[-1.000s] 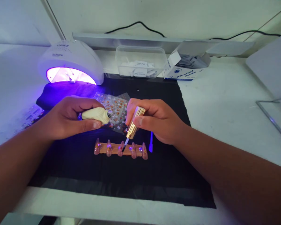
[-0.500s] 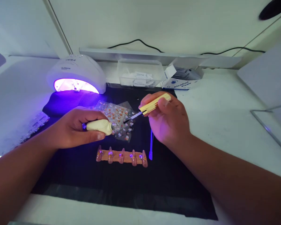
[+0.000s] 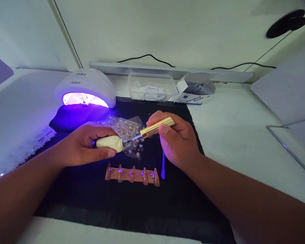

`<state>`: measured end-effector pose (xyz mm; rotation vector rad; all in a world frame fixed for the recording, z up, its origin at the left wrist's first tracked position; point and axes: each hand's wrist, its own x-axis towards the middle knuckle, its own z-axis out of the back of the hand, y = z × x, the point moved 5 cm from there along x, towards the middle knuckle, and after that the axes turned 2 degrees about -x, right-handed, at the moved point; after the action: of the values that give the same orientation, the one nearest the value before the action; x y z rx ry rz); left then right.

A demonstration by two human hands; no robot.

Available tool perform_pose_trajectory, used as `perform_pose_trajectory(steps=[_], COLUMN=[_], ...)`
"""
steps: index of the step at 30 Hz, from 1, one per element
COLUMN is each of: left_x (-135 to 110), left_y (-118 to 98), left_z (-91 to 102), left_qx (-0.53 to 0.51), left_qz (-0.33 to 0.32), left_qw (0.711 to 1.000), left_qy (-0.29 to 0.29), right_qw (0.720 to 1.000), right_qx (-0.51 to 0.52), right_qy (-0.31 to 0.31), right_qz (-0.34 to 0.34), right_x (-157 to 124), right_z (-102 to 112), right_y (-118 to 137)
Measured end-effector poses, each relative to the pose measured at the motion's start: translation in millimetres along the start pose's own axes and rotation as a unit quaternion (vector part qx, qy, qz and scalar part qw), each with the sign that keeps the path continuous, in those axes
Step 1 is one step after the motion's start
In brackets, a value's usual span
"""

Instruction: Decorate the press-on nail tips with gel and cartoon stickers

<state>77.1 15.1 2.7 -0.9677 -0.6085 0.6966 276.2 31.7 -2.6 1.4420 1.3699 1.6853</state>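
My left hand (image 3: 83, 144) is closed around a cream nail polish bottle (image 3: 109, 143), tipped on its side with its neck toward the right. Between the thumb and fingers of my right hand (image 3: 178, 142) is a gold ribbed brush cap (image 3: 157, 127). Its thin brush (image 3: 134, 138) slants down to the left, the tip at the bottle's mouth. Below lies a tan strip (image 3: 126, 174) bearing several pink almond-shaped press-on nails (image 3: 145, 176), with small shiny beads beside some of them. Sticker sheets (image 3: 127, 130) lie behind the bottle, partly covered by my left hand.
A lit nail lamp (image 3: 85, 88) glows purple at the back left. A clear plastic box (image 3: 152, 88) with packets and an alcohol pads box (image 3: 193, 95) stand behind the black mat (image 3: 122, 206). A blue-lit stick (image 3: 163, 166) lies right of the nails.
My right hand has moved left and slightly down, bringing the brush from apart to the bottle's mouth. My left hand still holds the bottle. The whole view has shifted slightly.
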Motion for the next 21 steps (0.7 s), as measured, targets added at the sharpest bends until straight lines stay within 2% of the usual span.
perform_pose_trajectory(steps=[2, 5, 8, 13, 16, 19, 21], left_x=[0.8, 1.3, 1.2, 0.7, 0.0, -1.1, -1.9], left_y=[-1.1, -1.2, -0.8, -0.4, 0.4, 1.4, 2.6], left_z=[-0.4, -1.7, -1.9, 0.4, 1.3, 3.1, 5.1], left_qx=[0.004, 0.012, 0.016, 0.001, 0.003, 0.004, 0.004], left_qz=[-0.004, -0.005, 0.0, 0.015, 0.028, 0.026, 0.02], left_qw=[1.0, 1.0, 1.0, 1.0, 1.0, 1.0, 1.0], left_qy=[0.003, 0.014, 0.016, -0.002, -0.001, -0.001, -0.007], right_qw=[0.997, 0.977, 0.97, 0.997, 0.999, 0.998, 0.998], right_qx=[-0.07, -0.19, -0.212, -0.065, 0.007, 0.022, 0.023], right_qy=[0.032, 0.098, 0.122, 0.033, -0.023, -0.06, -0.062], right_qz=[0.018, 0.023, 0.001, -0.035, -0.049, -0.026, 0.002], right_x=[-0.8, -1.3, -1.6, -0.3, 2.8, 6.5, 7.8], right_z=[-3.1, -10.1, -13.1, -5.7, 0.6, 7.0, 9.0], right_y=[4.8, 10.4, 10.6, 2.5, -3.1, -3.7, -1.4])
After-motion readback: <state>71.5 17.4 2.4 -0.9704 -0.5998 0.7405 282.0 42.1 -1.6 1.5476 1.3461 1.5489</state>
